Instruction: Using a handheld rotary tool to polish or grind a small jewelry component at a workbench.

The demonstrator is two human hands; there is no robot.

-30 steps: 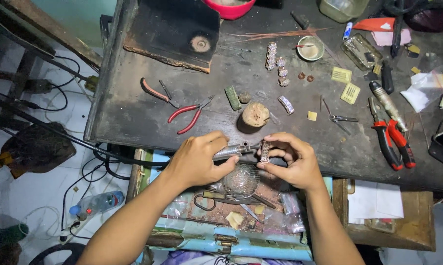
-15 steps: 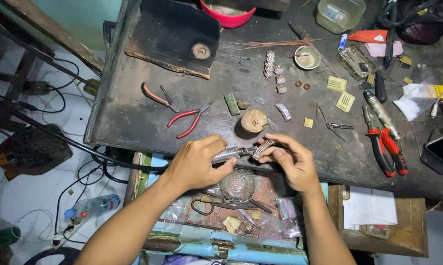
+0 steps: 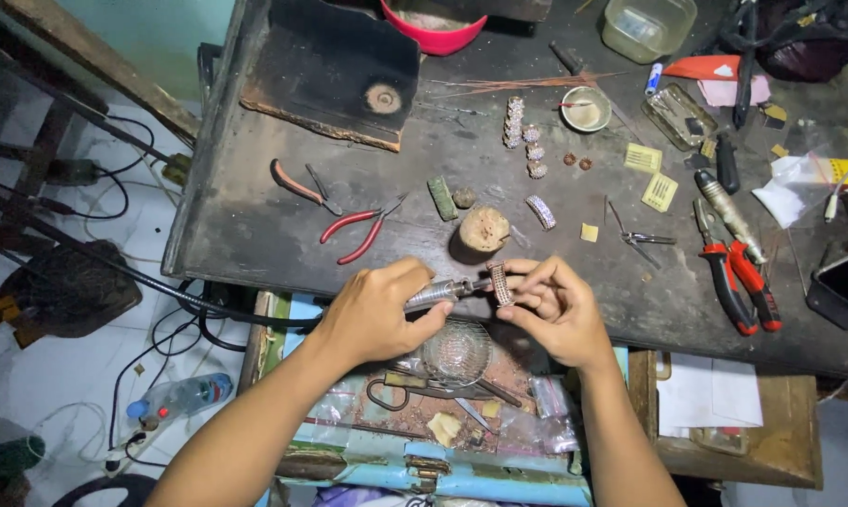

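My left hand (image 3: 379,312) grips a slim metal rotary handpiece (image 3: 438,294), whose black flexible shaft runs off to the left. Its tip touches a small studded ring (image 3: 500,282) pinched between the fingers of my right hand (image 3: 554,310). Both hands hover at the front edge of a dark, worn workbench (image 3: 255,225), above an open drawer (image 3: 424,413) that holds a wire mesh strainer (image 3: 456,352). A round wooden peg (image 3: 483,229) sits on the bench just behind the ring.
Red-handled pliers (image 3: 354,232) lie left of the peg. Red and black cutters (image 3: 739,277) lie at the right. Several more rings (image 3: 527,141), a small bowl (image 3: 585,107), yellow pads (image 3: 651,174), tweezers (image 3: 635,235) and a charred block (image 3: 335,70) stand farther back. Cables and a plastic bottle (image 3: 175,399) lie on the floor at left.
The view has shifted slightly and both hands sit a little lower at the bench edge. The handpiece tip stays against the ring, which my right fingers have turned a little.
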